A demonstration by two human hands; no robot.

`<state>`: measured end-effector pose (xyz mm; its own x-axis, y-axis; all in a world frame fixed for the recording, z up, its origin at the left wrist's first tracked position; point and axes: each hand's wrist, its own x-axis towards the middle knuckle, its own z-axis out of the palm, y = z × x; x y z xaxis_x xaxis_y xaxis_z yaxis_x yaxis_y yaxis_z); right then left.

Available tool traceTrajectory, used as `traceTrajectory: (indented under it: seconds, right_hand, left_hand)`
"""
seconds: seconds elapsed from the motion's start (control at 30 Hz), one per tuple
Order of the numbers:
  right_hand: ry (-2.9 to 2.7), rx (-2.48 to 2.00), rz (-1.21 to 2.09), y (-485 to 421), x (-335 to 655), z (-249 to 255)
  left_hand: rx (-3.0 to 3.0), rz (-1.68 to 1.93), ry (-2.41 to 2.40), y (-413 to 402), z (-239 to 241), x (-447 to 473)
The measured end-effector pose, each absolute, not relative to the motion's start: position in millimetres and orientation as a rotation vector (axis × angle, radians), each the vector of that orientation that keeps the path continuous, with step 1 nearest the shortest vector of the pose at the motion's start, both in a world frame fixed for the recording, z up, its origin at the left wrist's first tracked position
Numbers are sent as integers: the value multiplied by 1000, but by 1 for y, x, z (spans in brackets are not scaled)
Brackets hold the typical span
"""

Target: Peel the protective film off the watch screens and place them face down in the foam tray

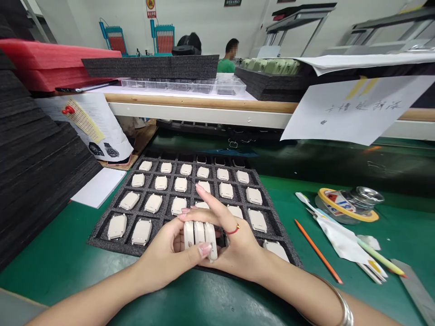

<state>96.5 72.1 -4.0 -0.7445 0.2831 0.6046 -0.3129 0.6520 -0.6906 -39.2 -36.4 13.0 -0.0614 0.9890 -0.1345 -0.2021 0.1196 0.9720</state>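
Three cream watch cases (199,235) stand side by side on edge in a short row, held between my two hands above the foam tray. My left hand (166,258) is closed around their left side, its thumb across the front of the row. From the right, my right hand (238,244) cups the same row, with fingers reaching over and behind it; part of its grip is hidden. Under my hands lies a black foam tray (112,199) with rows of square pockets, most holding a cream watch case (142,232). My hands cover some of the near pockets.
On the green bench to the right lie an orange stick (318,251), a white brush (306,201), tissue (346,237) and a glass bottle with a metal top (367,197). Black foam sheets (41,172) are stacked left. A shelf (204,108) crosses behind the tray; a person (227,63) is beyond.
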Motion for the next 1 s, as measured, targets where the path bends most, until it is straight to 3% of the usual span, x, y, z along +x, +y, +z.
traceTrajectory:
  seconds: [0.43,0.77,0.9,1.0]
  right_hand:
    - [-2200,214,793,73,96,-2]
    - [-1749,-286,1899,78,97,-4]
    - [-1804,-365,2146,73,97,2]
    - [-1807,-432,2153,66,97,10]
  left_hand:
    - [1146,1297,1381,-36,5,-40]
    - [1818,1435,1475,-41,0,-45]
    - [1880,1476,1429,-37,-1,-46]
    - [1951,1478,1381,-37,-3,-46]
